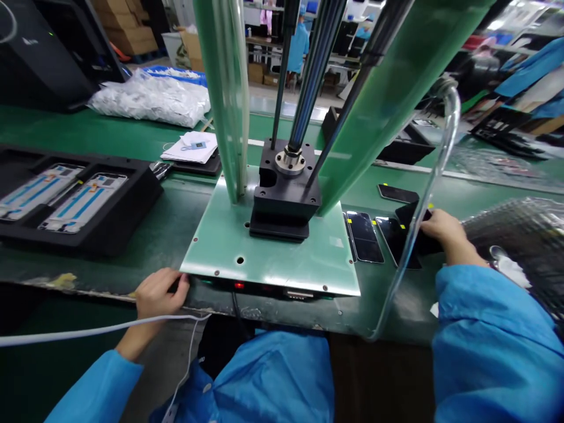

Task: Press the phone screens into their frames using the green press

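Observation:
A press machine with a pale green base plate (229,247) stands before me; its black press block (284,197) is down on a dark pad. My left hand (156,294) rests curled at the plate's front left corner, fingertips against the black front panel beside a red light. My right hand (445,232) reaches right of the press, fingers closed on a black phone screen (412,217). Two more dark screens (365,235) lie flat between the press and that hand.
A black tray (110,229) with two screen parts in it sits at left. Behind it lie a bag of white pieces (152,100) and papers (191,147). A clear tube (423,205) hangs in front of my right hand. Black trays at the right; people work far behind.

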`<state>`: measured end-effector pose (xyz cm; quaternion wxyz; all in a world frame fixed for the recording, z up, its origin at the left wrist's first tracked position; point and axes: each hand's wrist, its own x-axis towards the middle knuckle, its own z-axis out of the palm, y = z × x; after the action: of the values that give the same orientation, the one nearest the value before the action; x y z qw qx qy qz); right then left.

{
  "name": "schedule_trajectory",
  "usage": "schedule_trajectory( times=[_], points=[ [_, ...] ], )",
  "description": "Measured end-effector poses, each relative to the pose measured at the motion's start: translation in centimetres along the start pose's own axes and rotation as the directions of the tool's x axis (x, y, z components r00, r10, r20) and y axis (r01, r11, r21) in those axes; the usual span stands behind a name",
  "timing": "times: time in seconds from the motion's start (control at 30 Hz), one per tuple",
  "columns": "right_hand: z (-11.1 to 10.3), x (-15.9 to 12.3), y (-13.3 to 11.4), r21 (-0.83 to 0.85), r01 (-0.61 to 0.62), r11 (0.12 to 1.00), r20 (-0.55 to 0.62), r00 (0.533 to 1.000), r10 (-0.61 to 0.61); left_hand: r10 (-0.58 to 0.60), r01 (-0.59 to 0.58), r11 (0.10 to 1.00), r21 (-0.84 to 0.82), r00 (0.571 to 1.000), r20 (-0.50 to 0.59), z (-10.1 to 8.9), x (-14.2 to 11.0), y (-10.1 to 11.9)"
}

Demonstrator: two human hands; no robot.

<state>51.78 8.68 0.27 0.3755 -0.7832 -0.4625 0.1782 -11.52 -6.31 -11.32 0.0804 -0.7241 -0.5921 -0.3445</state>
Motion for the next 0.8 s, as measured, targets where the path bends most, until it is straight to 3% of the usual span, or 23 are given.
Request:
schedule_trajectory(
  times=[0.13,0.27,0.33,0.37,0.4,0.47,0.53,0.57,0.6,0.67,0.73,0.77,0.8],
  points=[
    [-1.1,-2.5,-4.1,-0.262,0.006,0.965,-0.123,0.992,-0.04,-0.065,0.046,0.974,-0.223,0.995,-0.08,-1.3,1.5,1.2],
    [-5.2,-9.0,-8.9,-0.362,0.14,0.922,-0.244,0.94,-0.239,-0.028,-0.071,0.897,-0.436,0.976,-0.216,-4.3,3.6,5.4],
    [-7.0,-13.9,-10.6,-0.174,0.261,0.949,-0.171,0.942,-0.29,0.135,-0.21,0.816,-0.539,0.975,-0.175,-5.7,4.9,9.1],
    [-7.3,-16.4,-11.3,-0.047,0.364,0.93,-0.131,0.921,-0.367,0.255,-0.293,0.743,-0.602,0.955,-0.15,-6.2,5.6,11.1],
    [-7.2,-18.8,-12.0,0.072,0.424,0.903,-0.015,0.905,-0.424,0.387,-0.374,0.65,-0.662,0.912,-0.135,-6.5,6.4,13.2],
    [-5.7,-22.9,-13.3,0.211,0.497,0.842,0.227,0.813,-0.537,0.575,-0.405,0.45,-0.796,0.813,-0.089,-6.3,7.8,16.9],
    [-3.0,-25.5,-14.5,0.249,0.576,0.779,0.359,0.692,-0.627,0.692,-0.28,0.246,-0.928,0.721,-0.034,-5.3,8.7,19.6],
    [-1.7,-26.3,-15.1,0.239,0.629,0.74,0.373,0.644,-0.668,0.715,-0.17,0.158,-0.973,0.699,-0.006,-4.7,8.9,20.5],
    [-0.5,-26.8,-15.5,0.203,0.686,0.699,0.37,0.608,-0.703,0.709,-0.043,0.081,-0.996,0.705,0.027,-4.0,8.9,21.0],
    [0.9,-27.2,-16.0,0.097,0.781,0.618,0.366,0.549,-0.751,0.608,0.205,-0.051,-0.977,0.783,0.133,-2.9,8.4,21.3],
    [0.7,-26.7,-15.8,0.025,0.824,0.566,0.372,0.518,-0.77,0.439,0.375,-0.161,-0.913,0.856,0.274,-2.3,7.6,20.6],
    [0.1,-26.0,-15.5,0.009,0.814,0.581,0.337,0.545,-0.768,0.357,0.414,-0.212,-0.885,0.876,0.324,-2.3,7.4,20.0],
    [-0.7,-24.9,-15.0,0.0,0.782,0.624,0.235,0.606,-0.76,0.284,0.42,-0.252,-0.872,0.894,0.348,-2.3,7.4,19.3]
  ],
)
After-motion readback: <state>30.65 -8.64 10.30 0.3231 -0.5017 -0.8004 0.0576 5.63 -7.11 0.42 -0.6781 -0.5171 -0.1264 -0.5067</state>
